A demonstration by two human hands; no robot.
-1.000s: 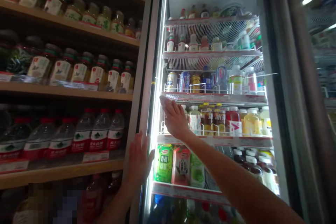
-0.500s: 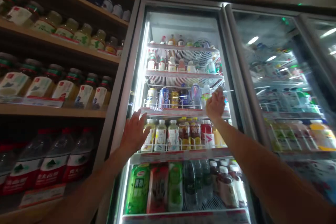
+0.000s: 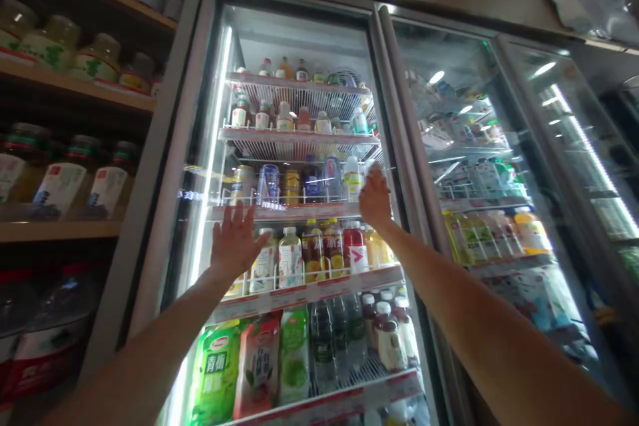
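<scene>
Both my arms reach up in front of a tall lit drinks fridge (image 3: 309, 210), whose glass carries light reflections. My left hand (image 3: 234, 236) is raised with fingers spread and holds nothing. It appears in front of the fridge's left side, beside a white-capped bottle (image 3: 263, 263). Higher and to the right, my right hand (image 3: 375, 196) has its fingers stretched upward, with nothing visible in it. It is nearest the right end of the can shelf, close to a clear bottle with a green label (image 3: 352, 178). Whether either hand touches the glass I cannot tell.
Wooden shelves (image 3: 64, 229) with jars and bottles stand at the left. A second glass door (image 3: 464, 166) with more drinks adjoins on the right. Large green pouches (image 3: 217, 373) and dark-capped bottles fill the fridge's low shelf. A silvery sheet-like thing (image 3: 584, 3) hangs at top right.
The view has swung to the right, so the fridge sits further left and more of the right-hand doors shows. My right hand's fingers look straighter; my left hand stays spread.
</scene>
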